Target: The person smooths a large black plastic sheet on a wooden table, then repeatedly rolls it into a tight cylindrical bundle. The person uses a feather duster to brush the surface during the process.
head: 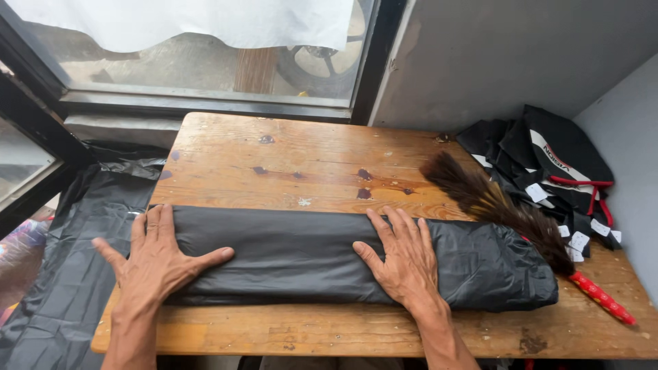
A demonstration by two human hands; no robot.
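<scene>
Both palms lie flat with fingers spread, left hand (pixel 156 260) and right hand (pixel 406 257) gripping nothing, on the folded black cloth (pixel 301 255) across the wooden table (pixel 288 164); even pressure would probably flatten it best.

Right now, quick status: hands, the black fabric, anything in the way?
Left hand and right hand flat, open, on the folded black fabric. Fabric lies across the wooden table. Feather duster rests against its right end.
</scene>
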